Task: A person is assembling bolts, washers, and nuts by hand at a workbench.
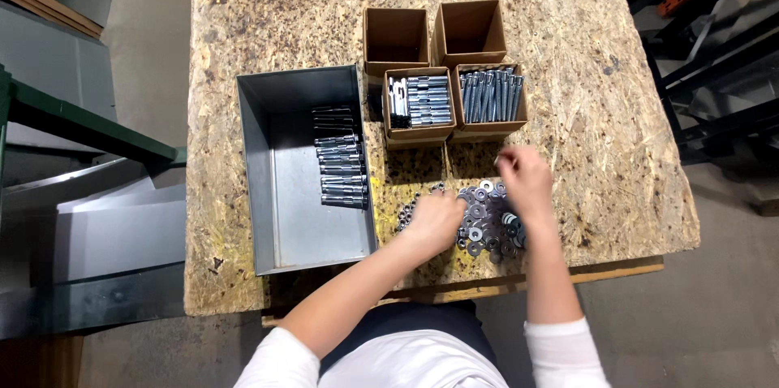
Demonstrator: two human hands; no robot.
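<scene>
While your left hand (434, 222) rests curled on the washers (485, 222) heaped near the table's (243, 23) front edge, your right hand (523, 177) hovers blurred above them, fingers pinched, its contents unclear, and the flat washers show no long axis.

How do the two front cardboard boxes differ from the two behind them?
The two front boxes hold bolts; the two rear boxes show only bare brown insides. The front boxes look lower, their contents near the rim; the rear boxes look deeper. The front left box has bolts lying crosswise, the front right box bolts lying lengthwise. All four are brown, square and open-topped, grouped together on the chipboard table.
</scene>
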